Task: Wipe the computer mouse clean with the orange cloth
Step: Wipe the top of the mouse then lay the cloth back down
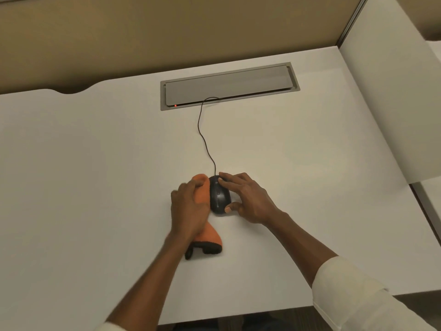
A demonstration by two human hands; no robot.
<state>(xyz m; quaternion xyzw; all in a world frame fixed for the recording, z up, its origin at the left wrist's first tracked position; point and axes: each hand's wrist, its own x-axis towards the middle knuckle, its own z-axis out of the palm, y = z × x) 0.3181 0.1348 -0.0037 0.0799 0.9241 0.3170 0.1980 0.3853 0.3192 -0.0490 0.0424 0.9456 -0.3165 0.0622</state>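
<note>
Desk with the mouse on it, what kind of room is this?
Probably an office cubicle. The white desk has a grey cable hatch that the black mouse cord runs into, and tan divider panels stand behind it.

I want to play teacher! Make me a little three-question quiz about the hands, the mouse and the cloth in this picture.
1. True or false: the left hand holds the orange cloth against the side of the mouse.
2. Which hand steadies the mouse without a cloth? A) left B) right C) neither
3. Fill in: the mouse's cable runs across the desk into the grey ______ at the back.

Key
1. True.
2. B: the right hand has fingers on the mouse's front and its thumb at the rear.
3. Hatch: the cable goes under the lid of the hatch, near a small red light.
</note>
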